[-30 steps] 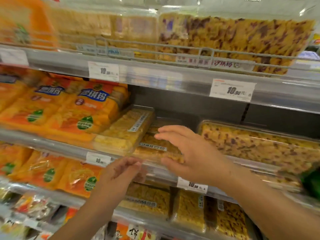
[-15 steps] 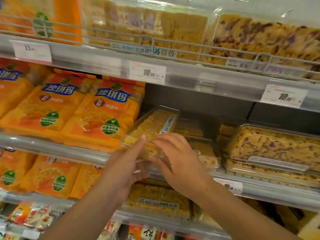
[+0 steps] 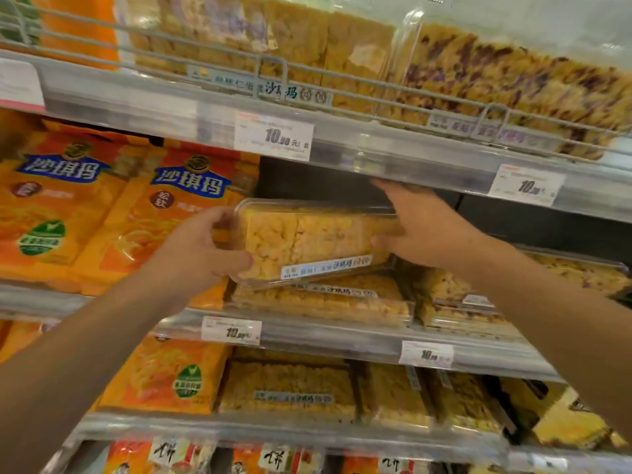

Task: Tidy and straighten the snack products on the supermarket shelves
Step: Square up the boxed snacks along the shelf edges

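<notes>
Orange bags (image 3: pixel 186 213) at left centre carry "沙琪玛" in white on a blue banner. The clear box (image 3: pixel 313 239) at centre bears a strip label ending "沙琪玛". Price tag (image 3: pixel 273 136) at upper centre reads "10.90 元"; the tag (image 3: pixel 526 185) at right reads "10", remainder blurred.

Two hands (image 3: pixel 201 248) (image 3: pixel 420 227); five price tags (image 3: pixel 273 136); three shelf rails (image 3: pixel 359 159).

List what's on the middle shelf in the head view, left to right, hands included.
Orange snack bags → left hand → clear snack box held up in both hands → right hand → box with purple flecks.
</notes>
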`<act>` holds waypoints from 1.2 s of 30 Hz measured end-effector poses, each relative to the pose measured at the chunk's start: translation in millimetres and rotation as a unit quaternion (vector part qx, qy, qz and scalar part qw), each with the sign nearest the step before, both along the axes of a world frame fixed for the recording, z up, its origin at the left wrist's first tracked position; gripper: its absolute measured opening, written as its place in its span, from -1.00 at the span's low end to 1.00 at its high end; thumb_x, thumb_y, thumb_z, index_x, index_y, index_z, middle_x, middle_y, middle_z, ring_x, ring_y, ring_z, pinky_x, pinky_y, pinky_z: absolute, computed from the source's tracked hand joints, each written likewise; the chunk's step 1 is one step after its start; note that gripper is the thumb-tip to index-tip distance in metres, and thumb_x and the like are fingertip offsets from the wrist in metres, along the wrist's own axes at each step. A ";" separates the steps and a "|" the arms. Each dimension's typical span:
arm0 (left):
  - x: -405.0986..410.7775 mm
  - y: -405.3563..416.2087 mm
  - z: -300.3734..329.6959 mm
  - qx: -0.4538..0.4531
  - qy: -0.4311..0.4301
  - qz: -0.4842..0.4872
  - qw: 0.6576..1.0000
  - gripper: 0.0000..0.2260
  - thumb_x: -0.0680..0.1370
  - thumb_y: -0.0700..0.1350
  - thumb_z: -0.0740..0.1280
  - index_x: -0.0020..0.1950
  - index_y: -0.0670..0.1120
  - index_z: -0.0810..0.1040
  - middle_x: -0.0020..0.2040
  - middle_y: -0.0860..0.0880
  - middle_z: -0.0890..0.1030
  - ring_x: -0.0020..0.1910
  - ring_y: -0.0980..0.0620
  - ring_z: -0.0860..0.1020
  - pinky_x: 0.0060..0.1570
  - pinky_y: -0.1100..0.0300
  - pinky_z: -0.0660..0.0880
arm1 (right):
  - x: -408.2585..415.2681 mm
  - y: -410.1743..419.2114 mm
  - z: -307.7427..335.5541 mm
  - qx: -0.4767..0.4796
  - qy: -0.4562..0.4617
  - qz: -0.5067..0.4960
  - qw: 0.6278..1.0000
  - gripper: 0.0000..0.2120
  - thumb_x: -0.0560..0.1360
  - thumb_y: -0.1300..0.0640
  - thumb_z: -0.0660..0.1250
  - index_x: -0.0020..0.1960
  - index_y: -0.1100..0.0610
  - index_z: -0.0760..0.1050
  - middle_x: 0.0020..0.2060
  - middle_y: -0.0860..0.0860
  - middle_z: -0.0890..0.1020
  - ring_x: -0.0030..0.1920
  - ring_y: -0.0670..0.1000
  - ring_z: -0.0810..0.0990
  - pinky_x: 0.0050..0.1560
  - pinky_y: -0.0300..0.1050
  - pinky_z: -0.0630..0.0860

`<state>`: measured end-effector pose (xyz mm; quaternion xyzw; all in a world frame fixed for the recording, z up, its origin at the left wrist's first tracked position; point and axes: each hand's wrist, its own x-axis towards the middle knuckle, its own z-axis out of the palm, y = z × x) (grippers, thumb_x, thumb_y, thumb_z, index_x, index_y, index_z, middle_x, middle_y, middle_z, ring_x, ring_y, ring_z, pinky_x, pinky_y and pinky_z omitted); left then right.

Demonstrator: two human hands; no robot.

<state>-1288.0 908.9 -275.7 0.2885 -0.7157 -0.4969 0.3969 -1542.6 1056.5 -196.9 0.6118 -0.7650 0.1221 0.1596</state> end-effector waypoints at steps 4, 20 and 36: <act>-6.0 -13.0 -12.1 0.029 0.040 -0.055 0.997 -0.53 0.40 -0.49 0.38 0.02 0.07 0.57 0.04 -0.02 0.64 0.05 -0.06 0.65 -0.21 0.13 0.60 | -23.2 -18.1 17.6 0.123 0.026 -0.050 0.991 -0.19 0.45 -0.05 0.46 0.55 -0.10 0.08 0.49 0.01 0.31 0.41 0.10 0.36 0.32 -0.07 0.33; -12.7 -29.1 -39.0 -0.028 0.111 -0.023 0.993 -0.41 0.54 -0.46 0.25 0.25 0.24 0.48 0.03 0.24 0.65 0.09 0.27 0.59 -0.09 0.40 0.54 | -7.5 -1.6 22.7 0.190 0.057 -0.010 0.980 -0.44 0.46 -0.09 0.43 0.41 -0.07 0.35 0.23 -0.07 0.54 0.15 -0.01 0.52 0.14 -0.09 0.49; -13.1 -21.5 -44.1 -0.045 0.092 -0.015 0.995 -0.37 0.54 -0.42 0.29 0.31 0.30 0.37 0.13 0.24 0.60 0.18 0.24 0.55 0.04 0.27 0.55 | -5.8 11.4 5.7 0.151 0.090 -0.022 0.984 -0.36 0.48 0.04 0.43 0.47 -0.09 0.23 0.32 -0.07 0.50 0.25 0.03 0.50 0.15 -0.10 0.46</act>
